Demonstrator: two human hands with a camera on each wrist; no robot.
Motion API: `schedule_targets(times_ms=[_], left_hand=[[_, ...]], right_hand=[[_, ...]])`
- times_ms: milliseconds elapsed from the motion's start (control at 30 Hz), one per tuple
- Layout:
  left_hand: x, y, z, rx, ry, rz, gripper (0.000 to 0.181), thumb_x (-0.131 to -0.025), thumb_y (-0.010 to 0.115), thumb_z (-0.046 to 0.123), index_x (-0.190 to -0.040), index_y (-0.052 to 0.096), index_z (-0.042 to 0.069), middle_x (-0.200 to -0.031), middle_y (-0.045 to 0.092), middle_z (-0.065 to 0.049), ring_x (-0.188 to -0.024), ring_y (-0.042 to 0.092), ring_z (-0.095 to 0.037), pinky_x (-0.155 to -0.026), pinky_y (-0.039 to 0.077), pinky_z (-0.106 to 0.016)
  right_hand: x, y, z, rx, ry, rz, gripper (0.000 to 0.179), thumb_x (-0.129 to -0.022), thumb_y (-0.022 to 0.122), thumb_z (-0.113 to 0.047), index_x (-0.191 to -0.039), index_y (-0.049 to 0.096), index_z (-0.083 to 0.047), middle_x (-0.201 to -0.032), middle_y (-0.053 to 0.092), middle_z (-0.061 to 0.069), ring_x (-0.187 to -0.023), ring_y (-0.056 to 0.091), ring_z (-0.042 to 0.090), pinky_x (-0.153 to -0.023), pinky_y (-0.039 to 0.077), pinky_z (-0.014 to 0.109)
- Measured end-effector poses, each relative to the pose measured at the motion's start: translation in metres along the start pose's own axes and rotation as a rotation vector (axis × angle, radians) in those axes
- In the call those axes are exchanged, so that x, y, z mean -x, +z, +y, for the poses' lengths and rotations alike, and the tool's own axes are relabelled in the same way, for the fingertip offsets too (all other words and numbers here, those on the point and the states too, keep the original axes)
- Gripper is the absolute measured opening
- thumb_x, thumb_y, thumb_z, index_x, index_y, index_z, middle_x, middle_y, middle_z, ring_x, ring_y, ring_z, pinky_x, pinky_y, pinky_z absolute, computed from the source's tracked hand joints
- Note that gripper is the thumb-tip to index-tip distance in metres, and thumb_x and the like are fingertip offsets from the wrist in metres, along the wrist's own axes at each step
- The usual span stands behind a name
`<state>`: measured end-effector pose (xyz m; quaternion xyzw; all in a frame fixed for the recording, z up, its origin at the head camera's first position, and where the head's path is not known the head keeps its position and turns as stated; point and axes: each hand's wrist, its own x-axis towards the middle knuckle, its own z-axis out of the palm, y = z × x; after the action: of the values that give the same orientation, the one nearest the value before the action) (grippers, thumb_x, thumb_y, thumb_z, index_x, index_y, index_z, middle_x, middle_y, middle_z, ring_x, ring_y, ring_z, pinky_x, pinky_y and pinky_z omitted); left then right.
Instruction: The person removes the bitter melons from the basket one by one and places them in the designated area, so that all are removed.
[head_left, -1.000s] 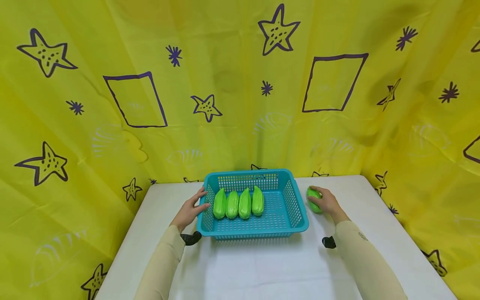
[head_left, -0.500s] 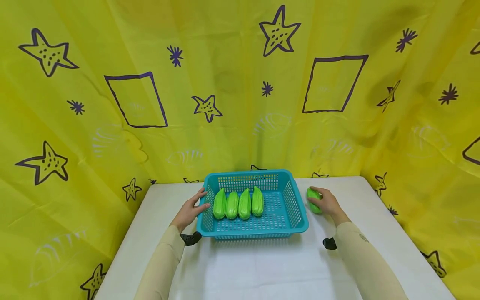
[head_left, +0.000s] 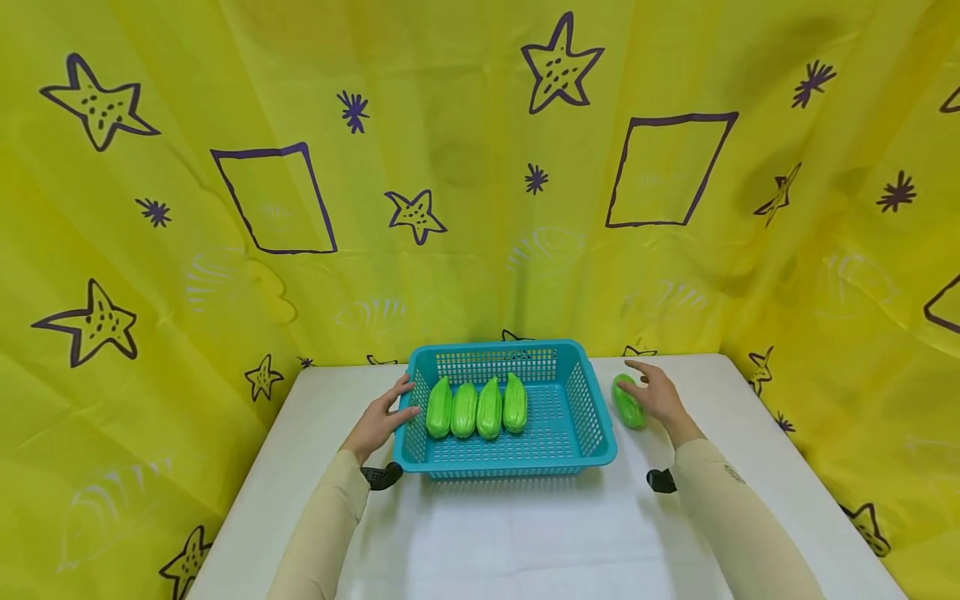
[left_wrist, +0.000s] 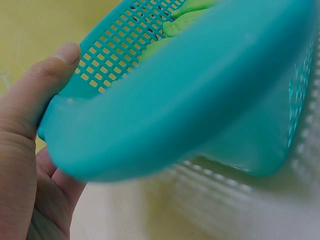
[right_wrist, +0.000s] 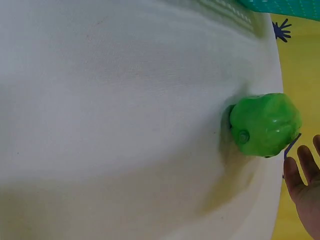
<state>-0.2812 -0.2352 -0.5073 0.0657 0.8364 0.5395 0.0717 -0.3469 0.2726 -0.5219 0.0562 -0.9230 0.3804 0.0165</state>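
Observation:
At the left end of a teal plastic basket (head_left: pixel 510 468), my left hand (head_left: pixel 377 423) grips the rim. The left wrist view has the thumb (left_wrist: pixel 47 75) on the inner side and the other fingers under the rim. Several green ridged gourds (head_left: pixel 489 408) lie side by side in the basket's left half, tips pointing away. One more gourd (head_left: pixel 628 410) lies on the table right of the basket. My right hand (head_left: pixel 662 396) is just beside it with fingers extended and apart, holding nothing; a gap shows between fingertips and gourd (right_wrist: pixel 265 124) in the right wrist view.
The basket stands on a white-covered table (head_left: pixel 495 542), near its back edge. A yellow curtain (head_left: pixel 465 275) with drawn stars and squares hangs close behind and along both sides. Black wrist devices (head_left: pixel 660 481) stick out below both sleeves.
My right hand has let go of the gourd on the table and lifted slightly up and right, its fingers spreading. The left hand and the basket have stayed put.

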Motion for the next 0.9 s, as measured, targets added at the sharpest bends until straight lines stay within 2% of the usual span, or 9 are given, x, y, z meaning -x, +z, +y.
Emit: schedule_targets(times_ms=[100,367,733,900], left_hand=[[0.0,0.0,0.0,-0.002,0.004,-0.003,0.067,-0.095,0.065,0.035,-0.152,0.037,0.014,-0.163,0.015,0.006,-0.149,0.012,-0.029,-0.111,0.033,-0.052],[0.001,0.0,0.001,-0.009,-0.007,0.0,0.066,-0.095,0.065,0.035,-0.152,0.037,0.016,-0.163,0.016,0.007,-0.149,0.011,-0.029,-0.112,0.031,-0.053],[0.003,0.0,0.002,-0.004,-0.008,0.002,0.065,-0.096,0.065,0.031,-0.152,0.037,0.014,-0.163,0.016,0.006,-0.149,0.011,-0.029,-0.112,0.031,-0.053],[0.003,0.0,0.003,-0.009,-0.006,-0.002,0.066,-0.096,0.064,0.032,-0.152,0.036,0.014,-0.163,0.016,0.006,-0.149,0.011,-0.028,-0.112,0.03,-0.052]], right_hand=[[-0.002,-0.003,-0.006,-0.013,-0.008,0.035,0.059,-0.097,0.062,-0.023,-0.145,0.04,0.004,-0.148,0.034,0.033,-0.126,0.039,0.056,-0.102,0.035,0.065],[-0.007,-0.009,-0.03,-0.079,0.051,0.08,0.063,-0.099,0.059,-0.031,-0.148,0.037,0.001,-0.15,0.031,0.031,-0.132,0.036,0.05,-0.104,0.035,0.063],[-0.009,-0.009,-0.075,-0.353,0.105,0.118,0.067,-0.099,0.059,-0.037,-0.152,0.035,-0.005,-0.155,0.029,0.024,-0.138,0.031,0.043,-0.105,0.038,0.056],[-0.007,-0.007,-0.093,-0.413,0.111,0.12,0.065,-0.099,0.059,-0.034,-0.152,0.034,-0.005,-0.154,0.032,0.022,-0.137,0.034,0.042,-0.107,0.037,0.056]])
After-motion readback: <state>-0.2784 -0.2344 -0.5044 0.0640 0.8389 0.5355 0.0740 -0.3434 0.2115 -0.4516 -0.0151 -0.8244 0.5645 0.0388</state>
